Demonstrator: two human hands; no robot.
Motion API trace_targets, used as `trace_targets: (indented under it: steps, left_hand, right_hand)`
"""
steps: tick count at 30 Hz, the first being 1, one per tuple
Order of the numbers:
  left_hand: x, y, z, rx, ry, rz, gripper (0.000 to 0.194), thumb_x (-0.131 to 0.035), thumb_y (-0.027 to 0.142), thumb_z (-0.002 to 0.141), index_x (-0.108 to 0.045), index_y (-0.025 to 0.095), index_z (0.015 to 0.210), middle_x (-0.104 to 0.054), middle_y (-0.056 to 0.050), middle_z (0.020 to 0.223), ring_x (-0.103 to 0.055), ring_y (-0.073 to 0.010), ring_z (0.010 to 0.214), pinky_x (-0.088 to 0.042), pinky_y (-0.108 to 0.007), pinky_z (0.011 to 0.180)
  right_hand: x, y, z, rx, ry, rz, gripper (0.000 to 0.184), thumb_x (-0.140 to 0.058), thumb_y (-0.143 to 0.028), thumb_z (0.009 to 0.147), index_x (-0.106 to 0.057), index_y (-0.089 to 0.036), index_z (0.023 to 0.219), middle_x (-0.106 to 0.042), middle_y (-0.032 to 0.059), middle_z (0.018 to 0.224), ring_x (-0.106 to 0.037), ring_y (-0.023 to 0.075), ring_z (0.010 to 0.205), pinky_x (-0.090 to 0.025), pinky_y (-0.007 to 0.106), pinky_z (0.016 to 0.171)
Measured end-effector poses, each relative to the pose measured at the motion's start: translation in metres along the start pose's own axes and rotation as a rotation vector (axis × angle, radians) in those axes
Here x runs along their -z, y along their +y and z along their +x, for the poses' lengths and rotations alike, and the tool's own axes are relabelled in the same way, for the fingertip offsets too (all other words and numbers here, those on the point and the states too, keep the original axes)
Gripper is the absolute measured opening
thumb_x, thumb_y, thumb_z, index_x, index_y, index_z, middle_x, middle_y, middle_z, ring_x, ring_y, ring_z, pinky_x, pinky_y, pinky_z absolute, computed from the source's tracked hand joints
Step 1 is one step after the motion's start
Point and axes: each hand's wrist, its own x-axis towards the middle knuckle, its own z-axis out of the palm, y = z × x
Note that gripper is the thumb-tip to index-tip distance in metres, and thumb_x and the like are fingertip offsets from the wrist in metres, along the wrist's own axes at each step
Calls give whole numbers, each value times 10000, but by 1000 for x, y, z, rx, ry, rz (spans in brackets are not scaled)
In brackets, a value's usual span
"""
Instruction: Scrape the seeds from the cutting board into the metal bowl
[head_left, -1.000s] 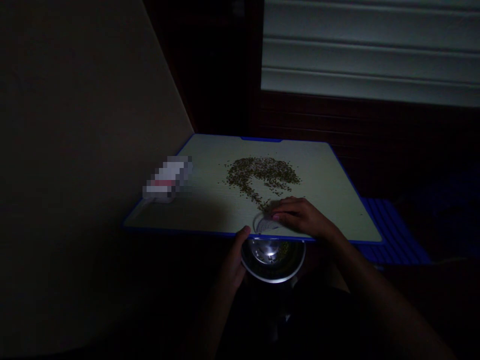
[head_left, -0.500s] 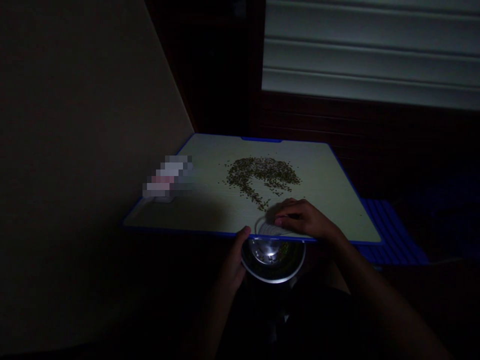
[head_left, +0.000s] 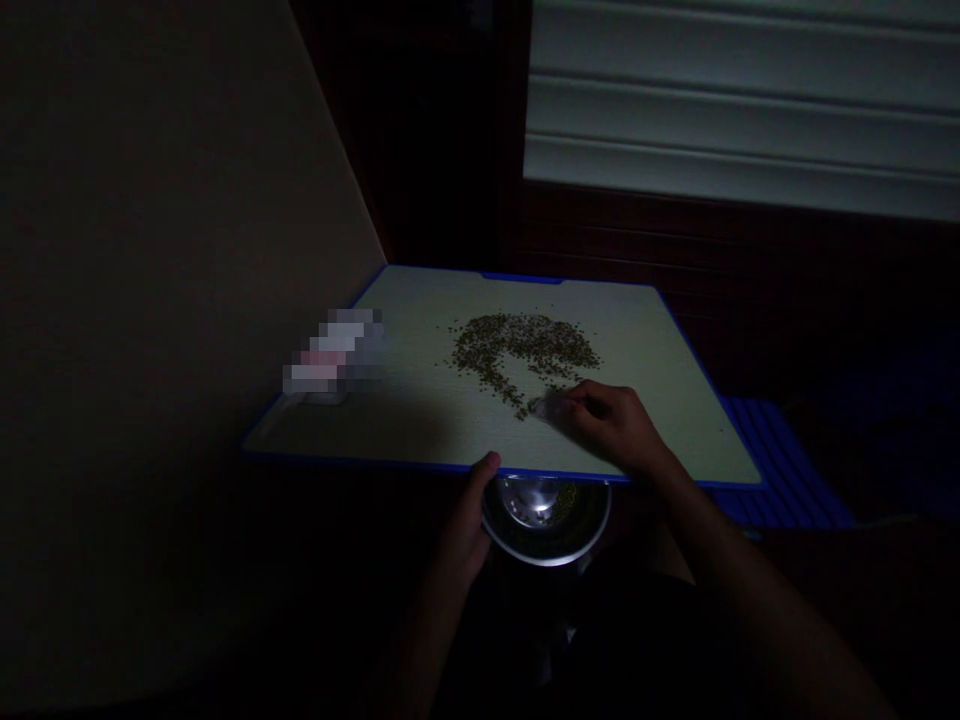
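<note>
Low on the left, my left hand [head_left: 472,530] is closed at the left rim of a metal bowl [head_left: 555,557], its thumb at the front edge of the board. Small greenish bits lie inside the bowl, which is partly under that edge. Over the pale, blue-edged board [head_left: 420,430], my right hand [head_left: 615,425] is closed on a small pale piece [head_left: 553,404], blurred and dim, its kind unclear. The piece is at the near end of a spread of small brown-green seeds or grains [head_left: 517,345], which forms a curved heap.
A blurred-out white and pink item [head_left: 330,355] is at the board's left edge. A wall [head_left: 187,250] rises on the left, and a slatted white panel [head_left: 735,100] is at the back. Blue ribbed material [head_left: 780,460] shows to the right. The room is dark.
My right hand has moved forward from the board's front edge toward the seeds, taking the pale piece with it. My left hand and the bowl have stayed in place.
</note>
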Motion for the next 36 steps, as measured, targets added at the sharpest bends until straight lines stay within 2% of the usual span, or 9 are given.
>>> trace_targets:
  steps: [6,11,19,27,33,36]
  left_hand:
    - [-1,1,-2,15,24,9,458,-805,356,794,-707,113,1169,-771,-129,1137,-708,-303,1109,-530,-411,1022]
    - [0,0,-1,13,24,6,401,-792,337,811,-719,124,1143,-772,-127,1136,-708,-298,1113,-534,-404,1018]
    - [3,-2,3,-4,3,6,429,-811,350,791,-720,120,1142,-769,-129,1148,-714,-301,1096,-532,-419,1022]
    - [4,-3,4,5,-12,6,454,-808,368,793,-716,118,1160,-770,-128,1146,-705,-306,1121,-521,-419,1038]
    - [4,-4,6,-15,-16,-4,450,-809,366,791,-713,124,1158,-766,-123,1162,-677,-309,1175,-502,-424,1063]
    - [4,-4,5,-3,-24,9,477,-802,387,797,-710,113,1177,-761,-134,1172,-676,-315,1175,-503,-430,1061]
  right_hand:
    - [-3,4,3,-56,150,-53,221,-593,-338,919,-731,-166,907,-741,45,799,-657,180,694,-450,275,650]
    - [-5,5,4,-28,185,-53,261,-574,-358,946,-751,-169,981,-767,84,932,-691,210,811,-491,298,734]
    - [-5,11,9,124,126,-56,275,-538,-364,1000,-748,-195,1056,-744,91,959,-660,218,870,-489,332,778]
    - [-2,2,4,243,15,-9,257,-544,-336,1015,-745,-214,1119,-736,68,959,-657,194,883,-488,313,804]
    - [-3,2,5,227,61,-44,246,-565,-341,1009,-754,-203,1087,-743,84,981,-664,206,908,-493,329,826]
    - [-4,1,6,250,7,-32,235,-575,-338,1006,-751,-234,1122,-742,71,978,-664,204,903,-507,340,831]
